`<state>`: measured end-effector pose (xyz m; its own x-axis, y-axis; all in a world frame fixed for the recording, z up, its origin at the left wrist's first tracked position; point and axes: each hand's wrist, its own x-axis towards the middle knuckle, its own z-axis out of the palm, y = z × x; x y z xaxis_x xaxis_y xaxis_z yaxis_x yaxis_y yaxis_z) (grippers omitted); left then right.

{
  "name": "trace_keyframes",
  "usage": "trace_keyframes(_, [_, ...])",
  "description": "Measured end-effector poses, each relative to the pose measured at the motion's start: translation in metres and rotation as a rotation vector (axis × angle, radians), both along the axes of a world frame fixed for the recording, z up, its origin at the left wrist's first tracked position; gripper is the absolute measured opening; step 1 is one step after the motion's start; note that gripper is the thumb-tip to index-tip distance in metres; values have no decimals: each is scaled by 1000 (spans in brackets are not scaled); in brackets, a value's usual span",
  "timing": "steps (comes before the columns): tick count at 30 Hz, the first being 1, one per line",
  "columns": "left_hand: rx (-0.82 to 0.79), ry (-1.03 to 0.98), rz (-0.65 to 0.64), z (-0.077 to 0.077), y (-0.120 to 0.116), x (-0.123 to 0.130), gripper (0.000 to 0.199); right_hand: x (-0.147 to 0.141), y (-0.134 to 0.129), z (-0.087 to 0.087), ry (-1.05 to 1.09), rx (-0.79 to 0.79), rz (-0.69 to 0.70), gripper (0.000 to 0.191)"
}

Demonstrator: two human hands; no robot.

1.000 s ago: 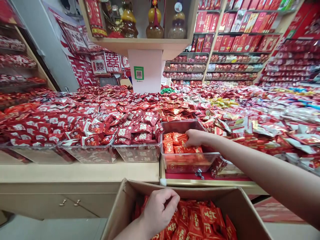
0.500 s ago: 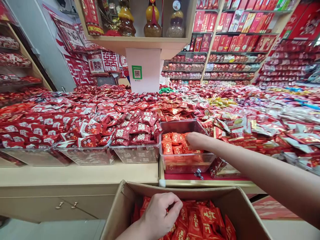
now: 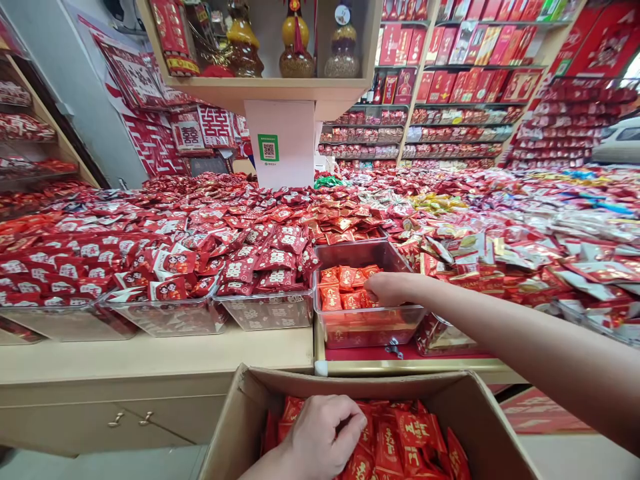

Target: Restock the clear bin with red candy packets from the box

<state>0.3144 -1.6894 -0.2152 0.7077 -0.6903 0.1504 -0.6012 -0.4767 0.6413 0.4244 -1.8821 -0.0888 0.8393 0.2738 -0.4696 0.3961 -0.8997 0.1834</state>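
Small, glossy, pillow-shaped red packets with gold print [image 3: 331,297] fill a clear rectangular plastic bin [image 3: 370,330] right of centre; the right hand [image 3: 389,289] reaches in, grip indiscernible. Lower centre, the left hand [image 3: 327,430], loosely curled, contents indiscernible, overlies similar packets [image 3: 413,437] in an open brown cardboard box [image 3: 483,417].

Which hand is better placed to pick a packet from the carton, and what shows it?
Probably the left hand: it is over the packets in the carton, whereas the right hand reaches into the clear bin beyond.
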Motion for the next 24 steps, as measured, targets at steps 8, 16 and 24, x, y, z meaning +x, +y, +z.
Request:
trace_keyframes(8, [12, -2, -11, -2, 0, 0, 22, 1, 1, 7, 87, -67, -42, 36])
trace_keyframes(16, [19, -12, -12, -3, 1, 0, 21, 2, 1, 3, 130, -83, -8, 36])
trace_keyframes(24, [32, -23, -19, -3, 1, -1, 21, 3, -5, -3, 66, -13, -20, 31])
